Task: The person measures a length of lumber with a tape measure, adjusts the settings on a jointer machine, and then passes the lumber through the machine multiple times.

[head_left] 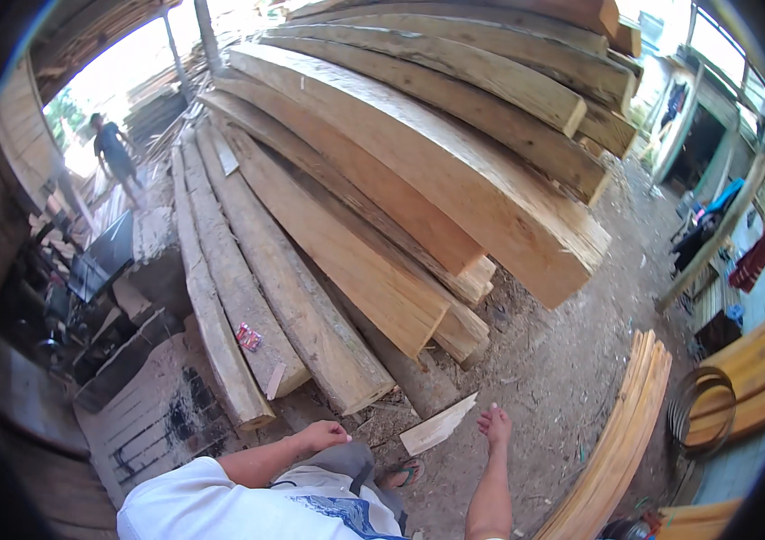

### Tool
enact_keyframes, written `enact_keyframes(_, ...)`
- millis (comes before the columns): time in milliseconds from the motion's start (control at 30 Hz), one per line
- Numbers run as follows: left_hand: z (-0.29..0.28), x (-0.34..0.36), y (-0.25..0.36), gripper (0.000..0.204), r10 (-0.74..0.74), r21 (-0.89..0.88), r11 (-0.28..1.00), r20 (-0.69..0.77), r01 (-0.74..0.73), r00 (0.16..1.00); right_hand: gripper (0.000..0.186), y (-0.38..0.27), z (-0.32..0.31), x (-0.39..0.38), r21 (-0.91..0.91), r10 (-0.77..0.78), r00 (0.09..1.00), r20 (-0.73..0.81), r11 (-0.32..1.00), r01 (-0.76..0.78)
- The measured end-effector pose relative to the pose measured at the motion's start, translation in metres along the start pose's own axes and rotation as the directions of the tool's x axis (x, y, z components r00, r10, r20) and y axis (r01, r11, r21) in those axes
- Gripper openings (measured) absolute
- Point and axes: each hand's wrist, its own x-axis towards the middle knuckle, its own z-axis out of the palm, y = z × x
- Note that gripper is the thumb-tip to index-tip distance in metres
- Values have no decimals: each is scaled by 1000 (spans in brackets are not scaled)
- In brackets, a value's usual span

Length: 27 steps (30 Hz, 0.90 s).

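A brown dirt floor (pixel 571 387) is extending beneath long, squared, tan timber beams (pixel 418 162). A pale, flat wooden offcut (pixel 439 427) is lying near the loosely half-open right hand (pixel 495 425); the left hand (pixel 323 436) is curling near the grey-clothed lap (pixel 357 461), its closure not being discernible

Big squared beam (pixel 418 157) is raw wood, sawn pretty smooth and matt. The 3 rounded logs (pixel 288 279) look way rougher and dusty, and the wood offcut (pixel 439 427) has a splintery end. Ground's (pixel 535 369) gritty dirt, shirt's (pixel 198 504) matt cloth, coil (pixel 676 416) looks like metal.
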Motion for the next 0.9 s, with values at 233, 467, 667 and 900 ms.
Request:
enact_keyframes(233, 5, -31, 33, 43, -102, -138, 987, -165, 80, 981, 46, -231, 96, 3, 233, -475, 796, 374, 880, 415)
enact_keyframes(467, -8, 24, 85, 41, 19, -407, 905, -246, -122, 969, 40, -482, 104, -51, 322, -878, 394, 271, 468, 823)
enact_keyframes(667, -76, 66, 212, 36, 260, -421, 815, -348, -398, 901, 40, -619, 76, -15, 397, -879, 467, -99, 396, 828)
enact_keyframes(900, -150, 115, 455, 49, 595, -90, 693, -488, -715, 638, 84, -715, 95, 81, 4, -819, 572, -36, 572, 820)
